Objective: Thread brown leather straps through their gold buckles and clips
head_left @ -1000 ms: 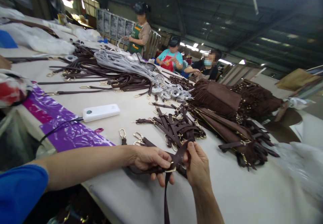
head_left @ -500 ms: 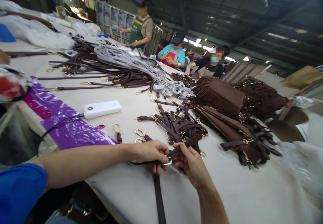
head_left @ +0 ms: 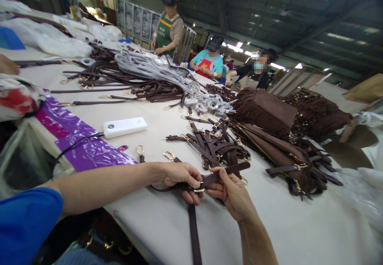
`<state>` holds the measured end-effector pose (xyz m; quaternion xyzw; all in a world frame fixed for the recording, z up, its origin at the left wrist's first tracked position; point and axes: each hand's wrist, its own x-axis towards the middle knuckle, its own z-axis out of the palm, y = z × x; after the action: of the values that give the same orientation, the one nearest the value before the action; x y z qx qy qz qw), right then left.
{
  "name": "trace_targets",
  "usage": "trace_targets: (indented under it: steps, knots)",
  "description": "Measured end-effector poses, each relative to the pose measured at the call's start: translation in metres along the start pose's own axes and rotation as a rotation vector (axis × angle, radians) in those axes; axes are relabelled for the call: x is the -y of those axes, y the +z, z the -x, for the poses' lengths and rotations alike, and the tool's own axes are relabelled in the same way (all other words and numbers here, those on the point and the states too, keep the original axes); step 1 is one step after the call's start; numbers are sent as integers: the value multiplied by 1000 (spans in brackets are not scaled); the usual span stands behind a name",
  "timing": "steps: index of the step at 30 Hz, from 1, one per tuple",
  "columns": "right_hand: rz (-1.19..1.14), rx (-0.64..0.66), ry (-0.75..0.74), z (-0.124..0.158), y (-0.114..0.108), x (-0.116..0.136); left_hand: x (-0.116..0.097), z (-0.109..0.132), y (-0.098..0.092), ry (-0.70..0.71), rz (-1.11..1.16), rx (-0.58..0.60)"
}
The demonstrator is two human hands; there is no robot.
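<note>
The left forearm (head_left: 107,187) extends nearly level; the left hand (head_left: 182,179) pinches, thumb above curled fingers. The right forearm (head_left: 255,233) slants upward, the right hand (head_left: 229,187) pinching between thumb and fingers nearby.

Allows passage over tabletop (head_left: 287,229) right of the right hand (head_left: 230,191) and between white device (head_left: 125,127) and short straps (head_left: 209,148). Meets obstruction in those straps, just beyond that hand; in fringed bag (head_left: 267,109), farther right; in black cable (head_left: 89,138), across purple sheet (head_left: 97,153).
</note>
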<state>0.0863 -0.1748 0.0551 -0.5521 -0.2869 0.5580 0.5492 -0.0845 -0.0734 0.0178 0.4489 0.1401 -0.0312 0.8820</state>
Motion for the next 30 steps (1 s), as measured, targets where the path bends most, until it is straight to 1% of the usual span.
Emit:
trace_targets:
  steps: [4,11,21,24,26,30]
  knots:
    - [-17,1,7,0,0,0,0,0,-1,-9,-7,32]
    - [-1,11,-2,-2,-2,-4,-2,2,-1,-22,-9,37]
    - [1,4,10,-1,2,-3,-6,5,1,-49,-7,46]
    - [7,-3,-23,-1,1,-4,-3,2,0,-27,-18,14]
    - [25,-9,-68,1,2,-4,-1,0,0,-11,-20,-36]
    - [157,-62,-181,6,6,-2,-3,2,4,21,-48,-137]
